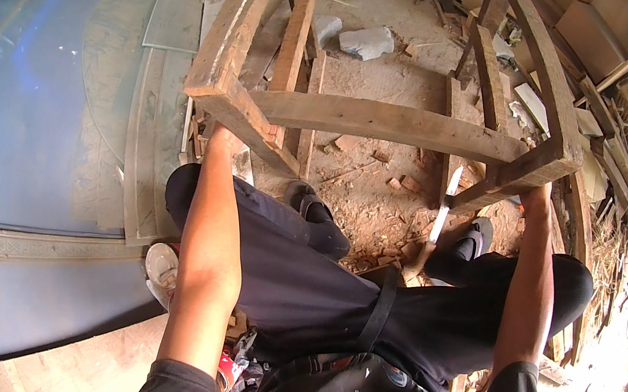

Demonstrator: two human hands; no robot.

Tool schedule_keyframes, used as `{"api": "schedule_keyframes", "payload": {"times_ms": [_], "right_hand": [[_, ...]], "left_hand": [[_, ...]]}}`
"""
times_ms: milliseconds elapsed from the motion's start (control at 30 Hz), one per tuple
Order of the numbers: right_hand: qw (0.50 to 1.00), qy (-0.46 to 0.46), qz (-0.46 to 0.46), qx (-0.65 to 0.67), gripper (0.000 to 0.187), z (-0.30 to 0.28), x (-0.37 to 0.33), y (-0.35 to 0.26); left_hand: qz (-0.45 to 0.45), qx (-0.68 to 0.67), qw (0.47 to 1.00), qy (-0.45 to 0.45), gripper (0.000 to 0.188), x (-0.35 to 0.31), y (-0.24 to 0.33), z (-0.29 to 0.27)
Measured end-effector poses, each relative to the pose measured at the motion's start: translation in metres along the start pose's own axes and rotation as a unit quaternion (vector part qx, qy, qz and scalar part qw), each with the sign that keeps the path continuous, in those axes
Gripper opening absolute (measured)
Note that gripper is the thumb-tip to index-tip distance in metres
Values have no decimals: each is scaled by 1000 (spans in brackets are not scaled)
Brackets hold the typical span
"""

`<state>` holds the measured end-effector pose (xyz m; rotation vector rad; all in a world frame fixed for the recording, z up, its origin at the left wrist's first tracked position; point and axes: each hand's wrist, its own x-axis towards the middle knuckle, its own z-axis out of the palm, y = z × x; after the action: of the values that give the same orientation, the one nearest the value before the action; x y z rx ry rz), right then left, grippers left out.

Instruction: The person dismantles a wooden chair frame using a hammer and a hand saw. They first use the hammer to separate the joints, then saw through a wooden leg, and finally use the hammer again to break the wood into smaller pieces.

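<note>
A bare wooden frame [392,124], like that of a stool or small table, stands in front of me with its long rails running away from me. My left hand [227,140] holds the frame's near left corner post from beneath. At the near right corner post, my right hand [535,195] grips the wood in the same way. The wood hides most of the fingers of both hands. Between my feet, close to the frame's right post, is a long narrow piece [441,217] with a bright, blade-like upper part and a brownish lower end.
Wood chips and brick bits litter the dirt floor [371,174]. Beyond the crossbar lies a pale stone block [366,42]. Scrap boards [593,118] pile up along the right. A large blue-grey panel [38,108] fills the left side, with a white round object [162,265] near my left knee.
</note>
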<state>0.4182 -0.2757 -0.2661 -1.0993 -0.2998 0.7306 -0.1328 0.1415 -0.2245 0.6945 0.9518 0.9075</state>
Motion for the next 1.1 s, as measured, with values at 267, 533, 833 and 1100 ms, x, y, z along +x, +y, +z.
{"api": "schedule_keyframes", "payload": {"times_ms": [267, 533, 833, 1100], "right_hand": [[998, -54, -16, 11, 49, -20, 7, -5], [999, -29, 14, -1, 45, -9, 8, -16], [999, -41, 10, -19, 43, 20, 7, -3], [998, -56, 13, -3, 44, 13, 9, -10]], "left_hand": [[-27, 63, 997, -44, 84, 4, 0, -9], [-149, 190, 963, -123, 66, 39, 43, -36], [178, 213, 952, -127, 73, 0, 84, 12], [124, 19, 955, -270, 98, -71, 111, 62]]}}
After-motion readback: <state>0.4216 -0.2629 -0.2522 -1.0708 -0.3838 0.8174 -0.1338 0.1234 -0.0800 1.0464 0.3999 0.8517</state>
